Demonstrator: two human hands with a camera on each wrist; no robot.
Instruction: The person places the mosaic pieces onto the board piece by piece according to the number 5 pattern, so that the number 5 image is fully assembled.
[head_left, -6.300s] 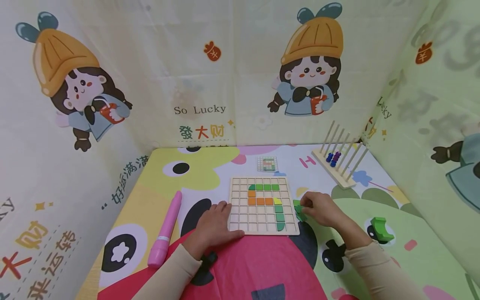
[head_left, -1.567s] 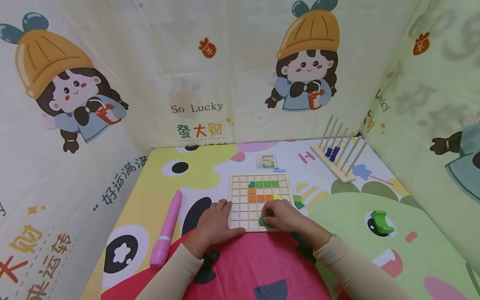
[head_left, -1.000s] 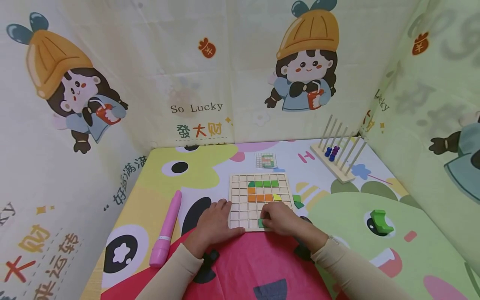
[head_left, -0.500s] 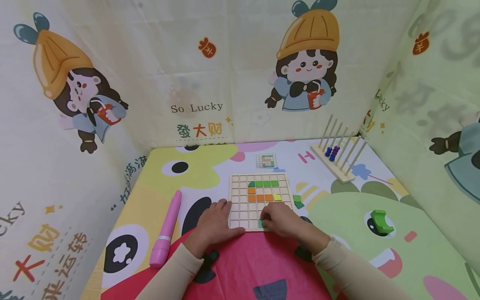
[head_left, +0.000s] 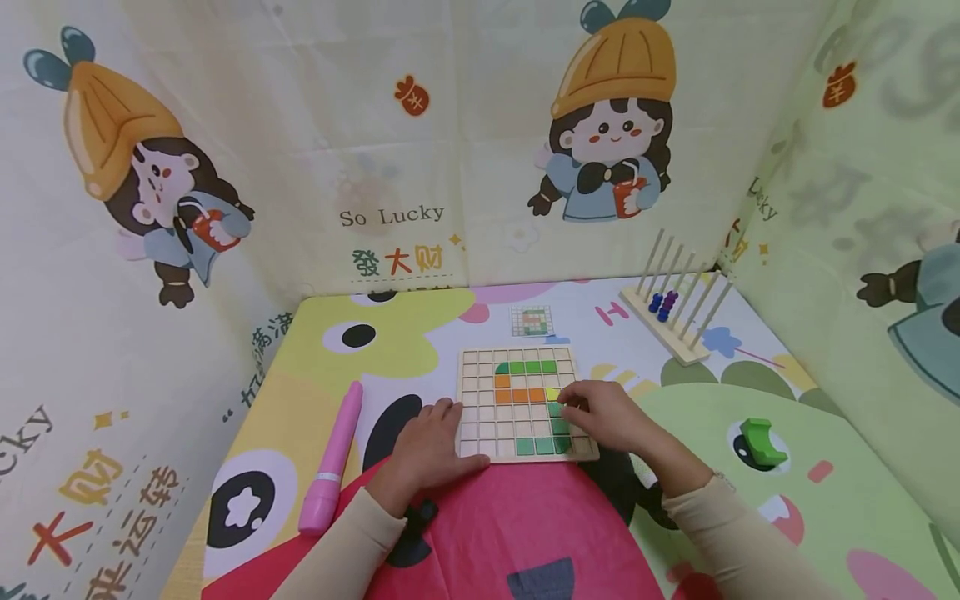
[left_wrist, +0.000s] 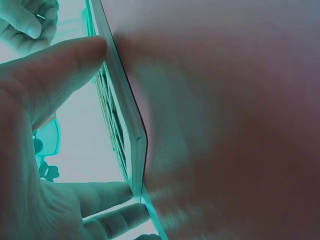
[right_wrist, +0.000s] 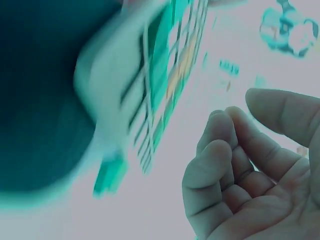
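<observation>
A square wooden grid board (head_left: 480, 423) lies on the table with coloured tiles in its cells. Green tiles line an upper row, orange tiles (head_left: 517, 396) and a yellow tile sit below, and more green tiles (head_left: 534, 446) run down the right and along the bottom row. My left hand (head_left: 426, 450) rests at the board's front left corner, thumb on the front edge and straight fingers along the left edge. Over the board's right side hovers my right hand (head_left: 609, 415), fingers loosely bent, thumb apart, nothing between them. A loose green piece (right_wrist: 110, 175) lies off the board in the right wrist view.
Behind the board lies a small pattern card (head_left: 532, 321). A peg stand (head_left: 686, 346) with blue and purple beads is at the back right, a green arch block (head_left: 763, 443) at the right. To the left lies a pink pen-shaped object (head_left: 330, 462).
Since 6.3 seconds ago, green tiles have come into the bottom row. My right hand has let go of a tile there and moved right and away from me. My left hand stays put.
</observation>
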